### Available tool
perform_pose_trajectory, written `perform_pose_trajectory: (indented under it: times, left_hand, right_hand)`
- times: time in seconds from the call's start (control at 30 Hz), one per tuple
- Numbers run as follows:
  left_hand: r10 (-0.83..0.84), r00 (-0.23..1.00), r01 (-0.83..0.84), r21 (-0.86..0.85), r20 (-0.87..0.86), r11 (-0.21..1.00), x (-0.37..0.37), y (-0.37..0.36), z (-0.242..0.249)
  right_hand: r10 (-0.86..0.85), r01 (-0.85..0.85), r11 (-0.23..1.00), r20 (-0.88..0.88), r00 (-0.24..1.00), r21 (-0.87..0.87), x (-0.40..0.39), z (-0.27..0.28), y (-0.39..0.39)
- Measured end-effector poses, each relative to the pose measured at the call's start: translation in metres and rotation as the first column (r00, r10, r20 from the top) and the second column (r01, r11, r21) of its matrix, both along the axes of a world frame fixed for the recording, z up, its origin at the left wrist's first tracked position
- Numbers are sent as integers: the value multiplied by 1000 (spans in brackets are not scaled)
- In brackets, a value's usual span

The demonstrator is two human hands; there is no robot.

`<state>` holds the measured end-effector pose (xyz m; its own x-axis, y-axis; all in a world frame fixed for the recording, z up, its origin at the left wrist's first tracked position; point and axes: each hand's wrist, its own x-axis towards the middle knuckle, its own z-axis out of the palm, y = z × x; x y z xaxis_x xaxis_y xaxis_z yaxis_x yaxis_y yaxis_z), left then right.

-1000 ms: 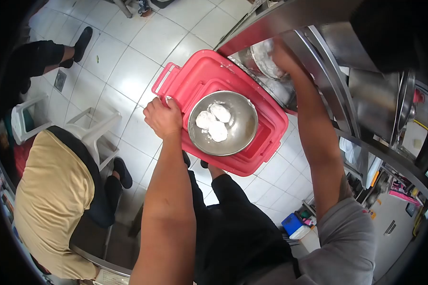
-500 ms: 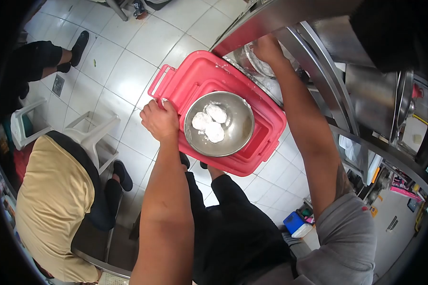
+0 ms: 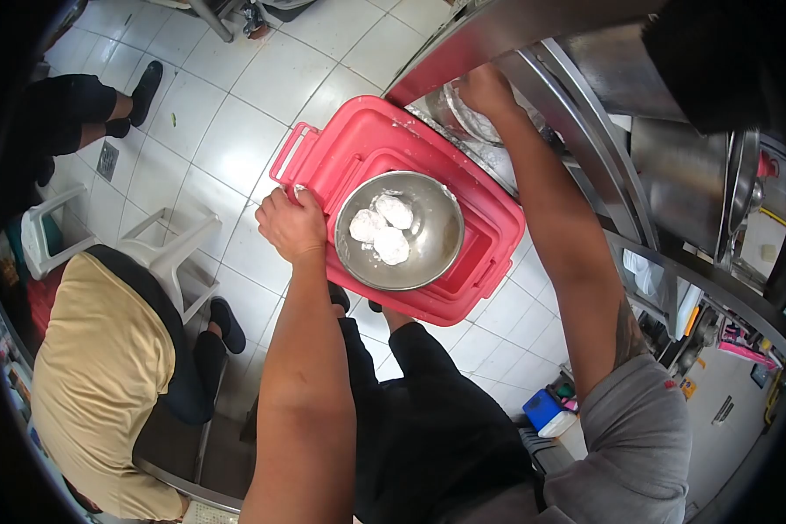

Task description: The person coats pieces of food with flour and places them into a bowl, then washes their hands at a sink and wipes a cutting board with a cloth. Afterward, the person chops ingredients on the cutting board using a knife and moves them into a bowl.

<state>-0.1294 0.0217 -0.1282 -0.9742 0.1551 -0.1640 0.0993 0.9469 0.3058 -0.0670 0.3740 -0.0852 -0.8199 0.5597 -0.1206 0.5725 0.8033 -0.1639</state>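
Observation:
My left hand [image 3: 290, 223] is closed on the left edge of a red plastic lid [image 3: 489, 288], thumb on top and fingers curled at the rim. On the lid rests a steel bowl [image 3: 437, 253] holding three white, powder-coated lumps [image 3: 393, 244]. White powder specks the bowl's inside and the lid. My right hand [image 3: 485, 90] reaches past the lid's far right edge, under a metal frame, into a container [image 3: 450, 113] with white powdery stuff. Its fingers are hidden, so what they hold cannot be seen.
A metal frame with shelves [image 3: 585, 131] stands along the right, close to my right arm. At the left a person in a yellow shirt [image 3: 105, 358] bends over near white plastic stools [image 3: 170, 253]. Another person's leg [image 3: 105, 109] shows farther back. A blue-and-white box [image 3: 546, 410] sits lower right.
The bowl and its lumps appear slightly farther left and lower. My right hand has shifted a little to the left within the container; my left hand keeps its grip.

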Motion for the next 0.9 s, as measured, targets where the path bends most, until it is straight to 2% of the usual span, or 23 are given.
perform_pose_trajectory:
  times: [0.1,0.17,0.2,0.27,0.33,0.43,0.53,0.6,0.77,0.83,0.9]
  left_hand:
    - [0,1000,0,-3,0,1000,0,0,-1]
    - [-1,1000,1,-5,8,1000,0,0,-1]
    - [1,1000,-1,-4,9,1000,0,0,0]
    - [7,1000,-7,-3,10,1000,0,0,0]
    - [9,1000,-9,-5,16,1000,-1,1,1]
    - [6,1000,-6,-7,19,1000,-1,0,2]
    - [8,1000,-8,22,-7,1000,0,1,1]
    - [4,1000,-3,25,-17,1000,1,0,0]
    - [1,1000,-1,9,-7,1000,0,0,-1]
    - [0,1000,0,2,7,1000,0,0,2]
    - [3,1000,-3,4,16,1000,1,1,5]
  right_hand:
    - [-33,34,999,52,998,-24,-4,13,-6]
    - [25,-25,1000,-12,1000,-11,0,0,3]
    - [90,-89,996,-83,992,22,8,-30,21]
    - [156,-154,988,-131,979,27,13,-34,26]
    - [159,-163,986,-88,983,-40,15,9,8]
    - [117,-78,961,132,984,-267,13,17,0]
    - [132,-127,987,36,991,-100,16,7,9]
    - [205,-205,978,-21,979,-24,15,-2,13]
    - [141,-145,989,117,983,23,6,4,4]
    - [130,-131,991,96,987,8,5,4,3]
    - [166,-171,983,73,983,68,4,1,4]
